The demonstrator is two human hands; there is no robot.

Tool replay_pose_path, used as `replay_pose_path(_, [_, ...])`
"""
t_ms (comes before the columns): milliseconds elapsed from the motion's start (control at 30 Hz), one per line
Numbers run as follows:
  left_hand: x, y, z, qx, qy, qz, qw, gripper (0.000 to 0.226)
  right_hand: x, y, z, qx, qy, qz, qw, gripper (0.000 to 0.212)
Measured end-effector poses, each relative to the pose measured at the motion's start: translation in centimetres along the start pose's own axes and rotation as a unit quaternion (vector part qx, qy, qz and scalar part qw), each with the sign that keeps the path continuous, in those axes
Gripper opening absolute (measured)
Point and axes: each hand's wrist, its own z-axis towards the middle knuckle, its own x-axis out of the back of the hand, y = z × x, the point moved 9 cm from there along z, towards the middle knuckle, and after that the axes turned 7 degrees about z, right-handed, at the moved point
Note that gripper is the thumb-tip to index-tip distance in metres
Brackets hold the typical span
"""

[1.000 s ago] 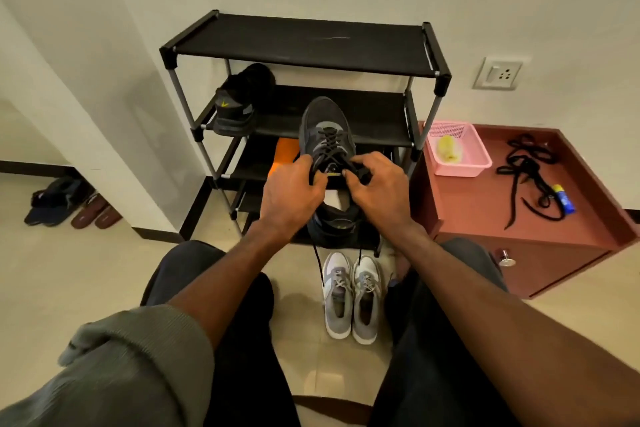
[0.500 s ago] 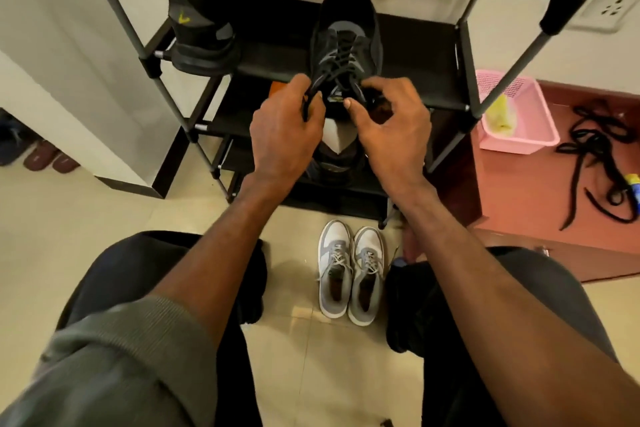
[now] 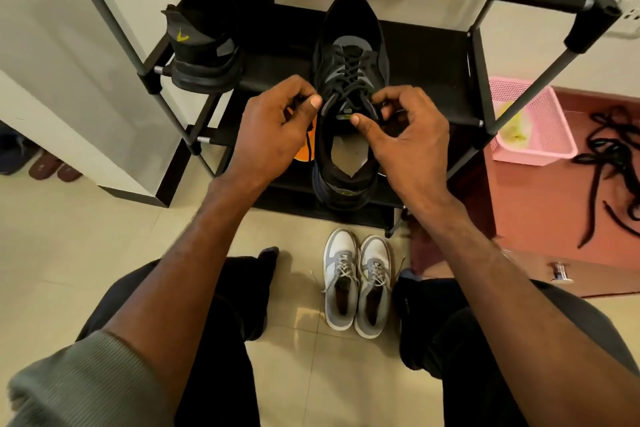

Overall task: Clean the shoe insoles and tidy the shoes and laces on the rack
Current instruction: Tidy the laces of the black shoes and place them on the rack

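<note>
You sit over a pale tiled floor [image 3: 69, 253], your knees in dark trousers spread toward a black shoe rack [image 3: 485, 87] that stands against a cream wall. Nearest you, on the tiles between your legs, a pair of grey and white sneakers [image 3: 356, 284] stands side by side, toes toward the rack, just short of its bottom front edge.

Above them you hold a dark grey shoe [image 3: 349, 80] in front of the rack's middle shelf, toe pointing to the wall, heel toward you, with its pale insole [image 3: 348, 154] visible inside the opening. Your left hand [image 3: 277, 128] is at the shoe's left side, fingers curled and thumb pressed forward at the lace [image 3: 346, 69]; your right hand [image 3: 408, 139] mirrors it on the right side, thumb and curled fingers pinching the lace near the tongue. An orange thing [image 3: 304, 152] shows on a lower shelf, behind your left hand.

At the left end of the middle shelf, a black shoe [image 3: 211, 35] sits with its heel over the front edge.

To the right of the rack, a reddish cabinet top [image 3: 540, 204] carries a pink basket [image 3: 540, 121] at its back left corner, and loose black laces [image 3: 613, 163] lie toward its right edge.
</note>
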Motion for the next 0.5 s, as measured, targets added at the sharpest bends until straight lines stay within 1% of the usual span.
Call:
replay_pose_path(67, [0.6,-0.8,0.1,0.019,0.038,0.053,0.998,0.026,-0.2,0.1,0.0,0.001,-0.011,-0.003,1.0,0.033])
replay_pose_path(100, [0.9,-1.3,0.2,0.028,0.061,0.068,0.995,0.031,-0.2,0.2,0.1,0.002,-0.014,-0.005,1.0,0.033])
replay_pose_path(133, [0.8,-1.6,0.3,0.034,0.068,0.064,0.995,0.037,-0.3,0.2,0.0,0.003,-0.016,-0.007,1.0,0.033])
replay_pose_path(167, [0.3,-1.6,0.6,0.035,0.049,0.037,0.998,0.046,-0.4,0.3,0.0,0.004,-0.017,-0.008,1.0,0.033])
replay_pose_path(200, [-0.8,-1.5,0.9,0.032,0.003,0.008,0.999,0.058,-0.5,0.3,0.0,0.004,-0.018,-0.007,1.0,0.032])
replay_pose_path(267, [-3.2,-0.6,1.1,0.009,-0.092,0.006,0.996,0.085,-0.6,0.2,0.0,0.004,-0.027,-0.006,1.0,0.033])
replay_pose_path(300, [-3.8,-0.2,1.1,-0.003,-0.115,0.013,0.993,0.095,-0.7,0.3,0.1,0.004,-0.039,-0.004,0.999,0.034])
replay_pose_path(333, [-4.0,0.0,1.2,-0.009,-0.123,0.01,0.992,0.1,-0.8,0.4,0.2,0.002,-0.059,0.001,0.998,0.035])
replay_pose_path(400, [-3.9,0.0,1.5,-0.009,-0.131,-0.003,0.991,0.101,-1.2,0.9,0.4,-0.012,-0.106,0.021,0.994,0.038])
replay_pose_path(500, [-3.8,-0.4,1.6,-0.005,-0.16,-0.006,0.987,0.104,-1.4,1.4,0.8,-0.033,-0.142,0.052,0.988,0.04])
